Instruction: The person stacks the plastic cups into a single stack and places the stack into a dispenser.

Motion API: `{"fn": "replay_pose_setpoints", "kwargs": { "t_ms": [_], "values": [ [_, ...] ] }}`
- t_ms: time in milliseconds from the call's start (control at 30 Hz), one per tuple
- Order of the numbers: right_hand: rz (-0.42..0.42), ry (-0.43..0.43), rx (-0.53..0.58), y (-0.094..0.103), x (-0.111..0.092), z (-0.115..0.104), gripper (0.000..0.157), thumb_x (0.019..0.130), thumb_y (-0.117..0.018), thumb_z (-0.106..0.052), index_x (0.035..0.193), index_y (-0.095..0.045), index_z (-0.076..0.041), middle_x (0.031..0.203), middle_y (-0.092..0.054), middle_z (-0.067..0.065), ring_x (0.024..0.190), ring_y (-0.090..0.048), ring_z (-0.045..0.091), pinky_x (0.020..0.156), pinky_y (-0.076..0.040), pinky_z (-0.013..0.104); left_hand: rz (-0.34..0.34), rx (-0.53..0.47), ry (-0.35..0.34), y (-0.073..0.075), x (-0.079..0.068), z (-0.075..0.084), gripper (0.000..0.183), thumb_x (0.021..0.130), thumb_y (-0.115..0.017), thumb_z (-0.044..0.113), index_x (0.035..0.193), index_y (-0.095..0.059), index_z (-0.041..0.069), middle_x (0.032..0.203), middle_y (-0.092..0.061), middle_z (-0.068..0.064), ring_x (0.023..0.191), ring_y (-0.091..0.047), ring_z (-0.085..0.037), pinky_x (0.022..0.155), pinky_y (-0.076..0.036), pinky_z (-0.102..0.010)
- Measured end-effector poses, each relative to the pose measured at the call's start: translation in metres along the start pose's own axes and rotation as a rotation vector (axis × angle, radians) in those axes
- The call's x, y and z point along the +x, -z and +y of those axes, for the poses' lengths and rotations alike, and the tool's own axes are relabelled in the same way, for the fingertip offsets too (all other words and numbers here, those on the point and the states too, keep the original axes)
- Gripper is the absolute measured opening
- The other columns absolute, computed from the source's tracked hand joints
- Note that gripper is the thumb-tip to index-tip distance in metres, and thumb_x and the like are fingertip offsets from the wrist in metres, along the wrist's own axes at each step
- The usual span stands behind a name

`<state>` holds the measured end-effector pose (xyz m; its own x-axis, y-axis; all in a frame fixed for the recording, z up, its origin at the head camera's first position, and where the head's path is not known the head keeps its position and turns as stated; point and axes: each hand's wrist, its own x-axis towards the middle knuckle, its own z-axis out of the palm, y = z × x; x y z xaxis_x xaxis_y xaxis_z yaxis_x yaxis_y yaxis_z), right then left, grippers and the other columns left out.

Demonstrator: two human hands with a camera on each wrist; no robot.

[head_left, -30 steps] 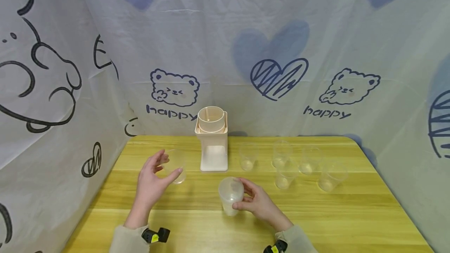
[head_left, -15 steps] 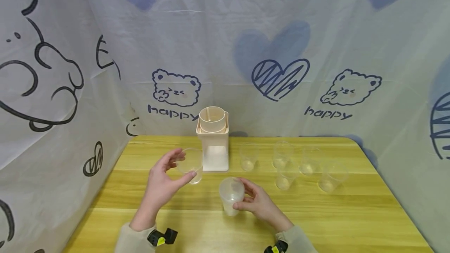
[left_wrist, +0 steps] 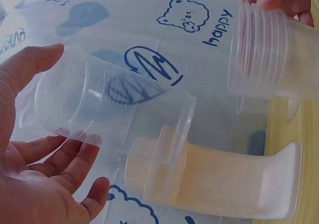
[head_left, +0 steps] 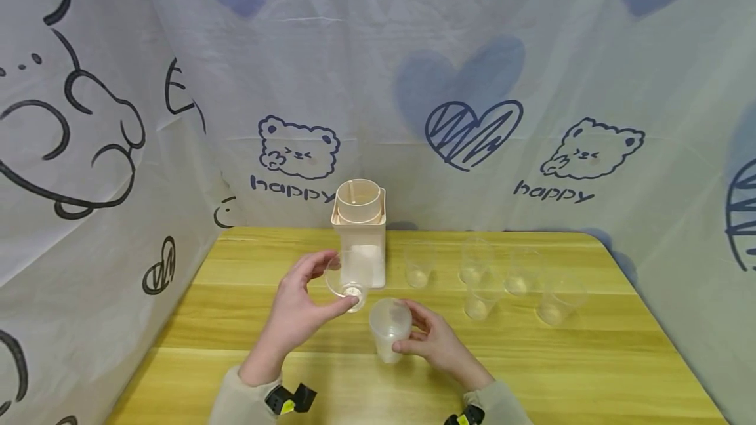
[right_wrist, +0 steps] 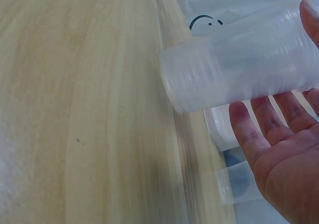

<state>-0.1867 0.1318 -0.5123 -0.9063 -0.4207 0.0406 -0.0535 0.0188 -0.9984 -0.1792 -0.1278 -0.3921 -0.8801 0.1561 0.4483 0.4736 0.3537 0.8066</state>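
Observation:
My left hand [head_left: 298, 310] grips one clear plastic cup [head_left: 353, 271] between thumb and fingers. The cup is just in front of the cream-coloured holder [head_left: 348, 235], which has a round open tube on top and a flat base. In the left wrist view this cup [left_wrist: 114, 102] appears whole, with the fingers against its side. My right hand [head_left: 434, 343] holds a stack of nested clear plastic cups [head_left: 385, 333], closer to the table's front. Several stacked rims show on the cup stack [left_wrist: 259, 55] in the left wrist view. The right wrist view shows fingers under the stack [right_wrist: 234, 59].
Several single clear cups stand on the right of the wooden table [head_left: 531, 372], among them a cup [head_left: 418, 271] beside the holder and a cup [head_left: 555, 303] farthest right. A printed curtain [head_left: 378, 84] hangs behind and at the sides.
My left hand has moved right with its cup, from the left of the holder to in front of it, close to the stack. The right hand and the stack stay in place.

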Motion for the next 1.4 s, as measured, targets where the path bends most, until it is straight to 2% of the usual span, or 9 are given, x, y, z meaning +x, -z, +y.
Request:
{"fn": "replay_pose_setpoints", "kwargs": {
  "t_ms": [267, 500, 800, 933, 1167, 1400],
  "values": [
    [-0.010, 0.027, 0.007, 0.000, 0.000, 0.001, 0.074, 0.083, -0.080, -0.009, 0.144, -0.041, 0.004, 0.137, -0.049, 0.023, 0.125, -0.049, 0.035, 0.100, -0.047, 0.039, -0.061, -0.007, -0.071, -0.013, 0.001, 0.002, 0.073, 0.066, -0.092, 0.015, 0.130, -0.058, 0.007, 0.118, -0.063, 0.000, 0.110, -0.057, -0.019, 0.099, -0.046, -0.044],
    [-0.010, 0.024, -0.002, 0.000, 0.000, 0.001, 0.073, 0.084, -0.079, -0.008, 0.145, -0.040, 0.003, 0.138, -0.049, 0.022, 0.126, -0.048, 0.035, 0.101, -0.047, 0.040, -0.119, -0.033, -0.098, -0.026, 0.002, -0.004, 0.071, 0.068, -0.091, 0.014, 0.130, -0.057, 0.003, 0.119, -0.065, -0.008, 0.110, -0.058, -0.021, 0.096, -0.047, -0.052],
    [-0.015, 0.015, 0.012, 0.000, -0.001, 0.001, 0.078, 0.085, -0.078, -0.008, 0.147, -0.033, 0.007, 0.141, -0.046, 0.025, 0.130, -0.045, 0.038, 0.104, -0.044, 0.042, -0.169, -0.137, -0.025, -0.035, 0.001, -0.010, 0.068, 0.071, -0.088, 0.011, 0.131, -0.057, 0.006, 0.120, -0.066, -0.008, 0.113, -0.059, -0.024, 0.095, -0.048, -0.052],
    [-0.015, 0.010, 0.010, 0.000, -0.001, 0.000, 0.081, 0.085, -0.078, -0.007, 0.148, -0.029, 0.009, 0.143, -0.044, 0.027, 0.131, -0.043, 0.039, 0.104, -0.044, 0.042, -0.182, -0.166, -0.016, -0.038, 0.001, -0.012, 0.068, 0.072, -0.088, 0.011, 0.132, -0.056, 0.005, 0.120, -0.066, -0.007, 0.113, -0.059, -0.025, 0.096, -0.047, -0.054],
    [-0.015, 0.007, 0.003, 0.000, -0.001, -0.001, 0.078, 0.085, -0.078, -0.008, 0.147, -0.033, 0.006, 0.142, -0.045, 0.025, 0.130, -0.045, 0.038, 0.105, -0.043, 0.043, -0.207, -0.180, -0.013, -0.040, 0.001, -0.013, 0.066, 0.074, -0.087, 0.013, 0.132, -0.056, 0.004, 0.121, -0.065, -0.008, 0.113, -0.059, -0.025, 0.096, -0.047, -0.054],
    [-0.008, 0.007, 0.005, -0.001, -0.001, -0.002, 0.077, 0.084, -0.078, -0.006, 0.147, -0.035, 0.006, 0.141, -0.046, 0.025, 0.129, -0.046, 0.038, 0.104, -0.044, 0.043, -0.232, -0.201, 0.035, -0.042, -0.001, -0.021, 0.064, 0.075, -0.086, 0.013, 0.131, -0.057, 0.004, 0.121, -0.065, -0.009, 0.112, -0.059, -0.026, 0.097, -0.046, -0.053]
  ]
}}
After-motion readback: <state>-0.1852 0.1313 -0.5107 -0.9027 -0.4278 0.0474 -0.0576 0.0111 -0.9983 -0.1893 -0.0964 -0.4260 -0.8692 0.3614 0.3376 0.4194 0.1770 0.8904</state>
